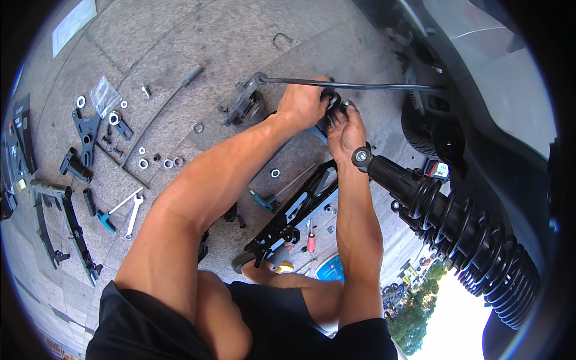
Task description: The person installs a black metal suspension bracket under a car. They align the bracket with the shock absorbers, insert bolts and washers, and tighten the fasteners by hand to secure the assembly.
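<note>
Wrench [133,215] and washers [159,162] on the floor [180,36], frame left; brake caliper [243,103] upper centre, left of both hands; shock absorber [456,225] lower right; bracket [297,213] centre.

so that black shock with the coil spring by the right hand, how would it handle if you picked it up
The shock absorber would probably feel heavy for its size: a thick coil wraps a solid-looking body. It should stay stiff rather than sag. Being round, it might roll on the paved ground if laid loose, though its eyelet end, near the right hand, looks easy to grip.
</note>
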Tool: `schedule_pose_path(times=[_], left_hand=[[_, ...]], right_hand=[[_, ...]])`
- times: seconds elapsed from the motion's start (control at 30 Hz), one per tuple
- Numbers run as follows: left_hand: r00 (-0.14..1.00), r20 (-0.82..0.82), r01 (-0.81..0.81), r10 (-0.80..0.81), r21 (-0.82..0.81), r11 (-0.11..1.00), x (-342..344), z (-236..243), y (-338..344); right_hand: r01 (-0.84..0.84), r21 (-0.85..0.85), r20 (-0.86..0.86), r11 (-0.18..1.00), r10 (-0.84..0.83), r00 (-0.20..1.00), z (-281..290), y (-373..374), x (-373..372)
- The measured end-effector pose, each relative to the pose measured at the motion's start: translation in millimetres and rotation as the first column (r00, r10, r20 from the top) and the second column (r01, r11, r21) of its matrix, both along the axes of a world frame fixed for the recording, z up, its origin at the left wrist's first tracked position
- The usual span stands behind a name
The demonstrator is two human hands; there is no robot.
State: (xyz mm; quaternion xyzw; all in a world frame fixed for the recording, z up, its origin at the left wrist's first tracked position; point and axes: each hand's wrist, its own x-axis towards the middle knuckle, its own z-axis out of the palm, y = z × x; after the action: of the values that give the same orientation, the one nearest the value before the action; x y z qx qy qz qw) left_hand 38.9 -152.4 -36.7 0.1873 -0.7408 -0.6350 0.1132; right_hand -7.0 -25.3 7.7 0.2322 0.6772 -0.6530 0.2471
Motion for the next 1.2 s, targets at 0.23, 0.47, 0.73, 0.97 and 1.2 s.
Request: schedule_pose_path(times=[0.23,0.47,0.73,0.97,1.2], left_hand=[[0.996,-0.011,0.085,-0.085,-0.039,0.996,10.3,-3.7,7.3],[0.987,0.004,0.158,-0.159,0.014,0.987,13.3,-1.6,2.9],[0.999,-0.032,0.045,-0.040,0.187,0.981,10.0,-3.1,5.3],[0.998,0.060,0.006,-0.025,0.297,0.955,8.6,-4.6,3.5],[0.992,0.120,-0.064,0.027,0.324,0.944,7.9,-1.8,4.8]], right_hand=[[-0.040,0.082,-0.072,0.996,0.046,0.996,4.6,-1.3,3.0],[-0.120,0.157,-0.112,0.980,0.138,0.984,7.9,3.3,-3.0],[-0.530,0.651,-0.245,0.544,0.811,0.531,26.3,-15.2,-49.7],[-0.763,0.625,0.038,0.162,0.971,0.237,40.3,-36.0,-72.4],[-0.773,0.633,0.162,-0.029,0.982,0.096,49.0,-41.4,-75.3]])
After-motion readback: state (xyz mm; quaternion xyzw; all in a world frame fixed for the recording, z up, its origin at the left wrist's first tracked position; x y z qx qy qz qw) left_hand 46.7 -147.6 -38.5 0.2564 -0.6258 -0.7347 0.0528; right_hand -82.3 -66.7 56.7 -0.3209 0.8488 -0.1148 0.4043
